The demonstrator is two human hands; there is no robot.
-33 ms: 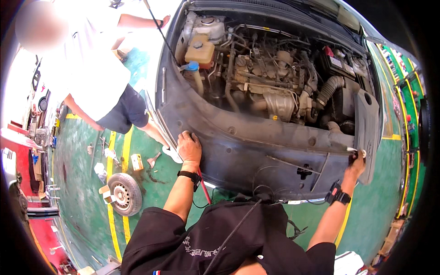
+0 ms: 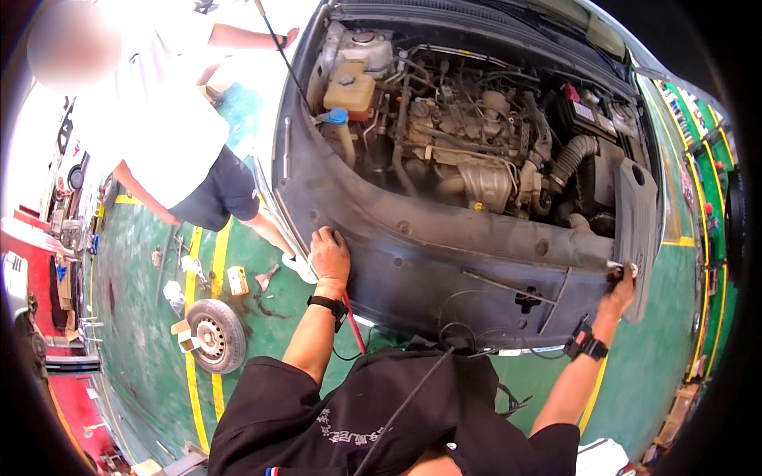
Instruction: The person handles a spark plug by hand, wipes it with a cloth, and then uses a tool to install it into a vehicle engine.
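Note:
A dusty black plastic cover [image 2: 444, 254] spans the front of a car's uncovered engine [image 2: 468, 135]. On its left part rests my left hand [image 2: 329, 258], fingers slightly bent against the surface, with nothing visible in them. At the cover's right end, my right hand [image 2: 619, 287] has its fingers closed around something small and dark that I cannot make out. A pale tip shows beside those fingers. Right against that hand lies a long black plastic trim panel [image 2: 637, 230] with an oval hole. Black straps circle both wrists.
A thin hood prop rod [image 2: 283, 55] rises at the left. Beside the car stands another person [image 2: 171, 135] in a white shirt. A wheel [image 2: 216, 336], a small box [image 2: 237, 280] and tools lie on the green floor. Near my waist hang black cables [image 2: 514, 398].

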